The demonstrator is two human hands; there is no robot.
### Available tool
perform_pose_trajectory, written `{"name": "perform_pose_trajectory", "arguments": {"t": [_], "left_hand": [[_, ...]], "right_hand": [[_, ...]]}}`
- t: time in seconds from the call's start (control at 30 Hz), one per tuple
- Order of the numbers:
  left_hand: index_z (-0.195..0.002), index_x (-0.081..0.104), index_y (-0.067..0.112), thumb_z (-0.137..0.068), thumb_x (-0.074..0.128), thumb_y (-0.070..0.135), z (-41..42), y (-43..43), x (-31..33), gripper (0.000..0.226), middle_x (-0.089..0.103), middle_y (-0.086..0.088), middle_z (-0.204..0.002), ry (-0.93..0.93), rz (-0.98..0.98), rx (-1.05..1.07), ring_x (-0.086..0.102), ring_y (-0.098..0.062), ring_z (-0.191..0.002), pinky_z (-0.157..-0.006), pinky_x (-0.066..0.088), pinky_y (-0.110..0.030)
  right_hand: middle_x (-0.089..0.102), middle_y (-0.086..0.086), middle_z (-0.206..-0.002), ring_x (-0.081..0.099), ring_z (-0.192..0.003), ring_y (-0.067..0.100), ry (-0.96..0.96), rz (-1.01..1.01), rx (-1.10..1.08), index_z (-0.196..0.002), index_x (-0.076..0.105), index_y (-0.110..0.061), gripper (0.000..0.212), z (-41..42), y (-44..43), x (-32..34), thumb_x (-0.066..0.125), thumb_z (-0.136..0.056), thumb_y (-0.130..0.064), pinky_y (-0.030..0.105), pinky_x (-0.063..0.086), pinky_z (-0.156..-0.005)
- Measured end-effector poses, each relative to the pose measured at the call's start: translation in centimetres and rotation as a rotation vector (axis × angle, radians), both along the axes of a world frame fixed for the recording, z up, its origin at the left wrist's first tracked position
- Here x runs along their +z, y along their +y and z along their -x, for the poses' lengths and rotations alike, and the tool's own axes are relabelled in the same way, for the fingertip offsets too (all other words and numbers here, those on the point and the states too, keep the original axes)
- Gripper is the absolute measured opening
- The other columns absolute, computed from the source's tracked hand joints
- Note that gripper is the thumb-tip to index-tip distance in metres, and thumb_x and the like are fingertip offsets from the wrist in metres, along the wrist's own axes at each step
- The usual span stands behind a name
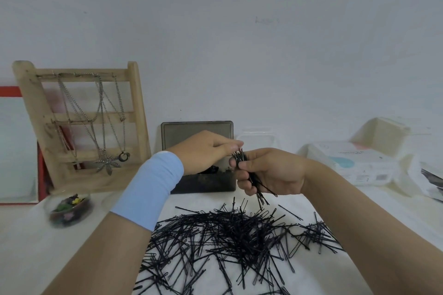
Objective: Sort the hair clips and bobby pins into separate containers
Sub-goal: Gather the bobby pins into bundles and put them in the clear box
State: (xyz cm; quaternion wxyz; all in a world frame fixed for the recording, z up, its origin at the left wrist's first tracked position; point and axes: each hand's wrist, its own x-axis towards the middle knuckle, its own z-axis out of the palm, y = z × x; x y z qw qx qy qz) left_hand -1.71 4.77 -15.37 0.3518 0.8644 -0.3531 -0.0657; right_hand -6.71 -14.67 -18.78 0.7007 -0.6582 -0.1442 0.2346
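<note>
A big heap of black bobby pins lies spread on the white table in front of me. My right hand grips a bundle of bobby pins upright above the heap. My left hand, with a light blue wristband, touches the top ends of that bundle with its fingertips. Behind both hands stands an open dark box with its lid raised. A clear round bowl at the left holds several coloured hair clips.
A wooden rack hung with necklaces leans on the wall at the left. A clear lidded container stands behind the dark box. A white tissue pack and a white box sit at the right.
</note>
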Motion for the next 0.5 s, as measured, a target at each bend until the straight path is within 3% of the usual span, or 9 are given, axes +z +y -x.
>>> {"name": "perform_pose_trajectory", "arguments": {"t": [0.07,0.2,0.3,0.37,0.43,0.5], "left_hand": [[-0.141,0.053,0.04,-0.102,0.043,0.046,0.5,-0.2,0.5,0.041,0.053,0.022,-0.141,-0.024,0.034,0.005,0.045,0.004,-0.13,-0.112,0.028,-0.021],[-0.147,0.04,0.045,-0.103,0.042,0.044,1.2,-1.0,0.5,0.044,0.046,0.02,-0.149,-0.013,-0.043,-0.039,0.039,-0.001,-0.137,-0.113,0.024,-0.023],[-0.148,0.041,0.043,-0.104,0.04,0.043,1.3,-1.2,0.5,0.043,0.04,0.021,-0.152,-0.002,-0.129,-0.056,0.032,-0.001,-0.142,-0.113,0.021,-0.021],[-0.148,0.042,0.039,-0.104,0.039,0.045,1.4,-1.3,0.7,0.044,0.036,0.023,-0.154,0.006,-0.077,-0.063,0.03,0.002,-0.142,-0.112,0.019,-0.02],[-0.151,0.037,0.038,-0.099,0.047,0.052,1.4,-1.6,0.5,0.054,0.04,0.022,-0.15,0.039,0.064,0.005,0.037,0.002,-0.136,-0.107,0.023,-0.019],[-0.148,0.037,0.037,-0.076,0.068,0.067,1.5,-2.1,-0.2,0.084,0.051,0.021,-0.138,0.118,0.11,0.026,0.05,0.0,-0.124,-0.106,0.034,-0.023]], "right_hand": [[0.041,0.0,-0.071,0.043,-0.064,0.015,0.005,-0.027,-0.051,-0.099,0.052,-0.014,0.019,-0.1,0.0,0.1,0.035,-0.104,-0.008,0.024,0.035,-0.06],[0.043,0.002,-0.072,0.043,-0.063,0.017,-0.028,-0.126,-0.087,-0.087,0.052,-0.015,0.021,-0.1,0.3,0.1,0.039,-0.101,-0.007,0.027,0.037,-0.061],[0.042,0.002,-0.073,0.045,-0.065,0.017,-0.036,-0.072,-0.019,-0.084,0.048,-0.014,0.015,0.0,-0.1,-0.1,0.042,-0.097,-0.01,0.027,0.039,-0.062],[0.042,0.002,-0.072,0.045,-0.064,0.016,-0.041,-0.066,-0.04,-0.084,0.049,-0.014,0.013,0.1,-0.2,0.1,0.044,-0.096,-0.009,0.026,0.04,-0.062],[0.045,0.001,-0.07,0.045,-0.06,0.014,-0.047,-0.176,-0.155,-0.087,0.053,-0.014,0.018,0.0,0.0,0.5,0.043,-0.099,-0.005,0.025,0.04,-0.058],[0.048,0.001,-0.069,0.045,-0.058,0.014,-0.09,-0.314,-0.333,-0.093,0.053,-0.014,0.022,-0.2,0.2,1.1,0.038,-0.103,-0.001,0.025,0.042,-0.055]]}}
